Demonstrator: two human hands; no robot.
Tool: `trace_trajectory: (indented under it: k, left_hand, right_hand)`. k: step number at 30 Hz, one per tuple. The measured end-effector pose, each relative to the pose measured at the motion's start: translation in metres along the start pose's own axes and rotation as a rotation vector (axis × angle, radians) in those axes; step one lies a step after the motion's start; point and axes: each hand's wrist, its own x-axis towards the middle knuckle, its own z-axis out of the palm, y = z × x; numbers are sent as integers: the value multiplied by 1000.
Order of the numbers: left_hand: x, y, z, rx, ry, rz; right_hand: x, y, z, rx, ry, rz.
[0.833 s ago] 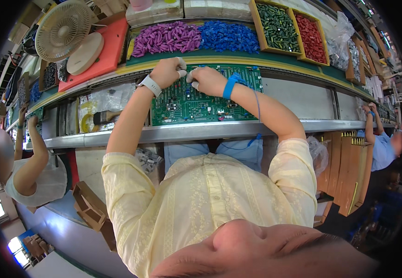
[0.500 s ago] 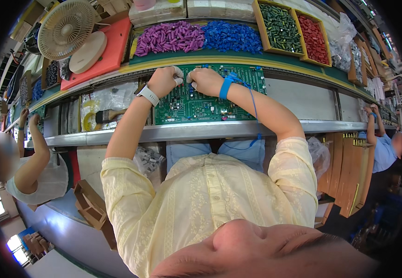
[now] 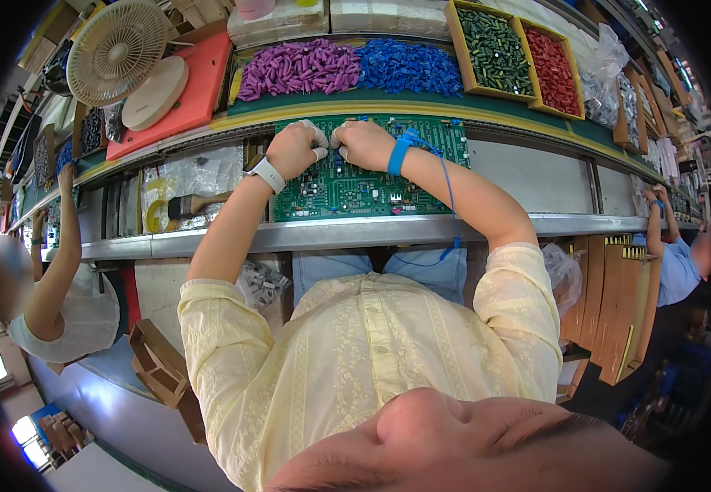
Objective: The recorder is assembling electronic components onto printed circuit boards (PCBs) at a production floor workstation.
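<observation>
Both hands meet at the far edge of the green circuit board (image 3: 363,176), which lies flat on the conveyor surface (image 3: 527,176) right in front of the person — the left hand (image 3: 290,149) is curled with its fingers (image 3: 316,141) pressed together on the board's top edge, and the right hand (image 3: 363,143), with a blue strap (image 3: 398,154) at its wrist, is bunched just beside it, fingertips down on the board. Whether either hand pinches a part cannot be told. Beyond the board sit heaps of purple parts (image 3: 298,67) and blue parts (image 3: 408,66) — and bins of green parts (image 3: 495,39) and red parts (image 3: 554,59).
</observation>
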Motion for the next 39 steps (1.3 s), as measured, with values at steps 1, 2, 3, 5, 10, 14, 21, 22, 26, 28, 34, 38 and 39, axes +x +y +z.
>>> trace_trajectory:
  k: [1, 2, 3, 5, 10, 14, 21, 22, 26, 28, 34, 38, 39]
  left_hand:
    - [0, 1, 0, -1, 10, 9]
    - [-1, 3, 0, -1, 21, 18]
    - [0, 4, 0, -1, 21, 18]
    - [0, 8, -1, 1, 19, 8]
    - [3, 2, 6, -18, 26, 23]
    - [3, 3, 7, -11, 18, 25]
    - [3, 6, 10, -16, 16, 14]
    - [3, 7, 10, 6, 18, 23]
    - [1, 15, 7, 67, 14, 38]
    - [0, 17, 7, 87, 25, 48]
    - [-1, 18, 6, 94, 24, 61]
    - [-2, 20, 10, 125, 11, 51]
    - [-2, 19, 9, 125, 12, 50]
  right_hand:
    - [0, 0, 0, -7, -3, 0]
    - [0, 0, -1, -14, -6, 1]
    - [0, 0, -1, -14, -6, 1]
    - [-1, -5, -5, -14, -38, 29]
    - [-3, 11, -16, 95, -16, 12]
    - [-6, 42, -42, 43, 84, 133]
    - [-9, 87, -57, -173, 199, 413]
    - [-8, 87, -56, -173, 200, 412]
    - [-5, 93, -46, -226, 297, 399]
    - [-4, 93, -46, -237, 296, 390]
    - [-6, 89, -48, -260, 214, 393]
    - [-10, 79, -42, -222, 306, 368]
    - [-10, 75, -42, -188, 348, 313]
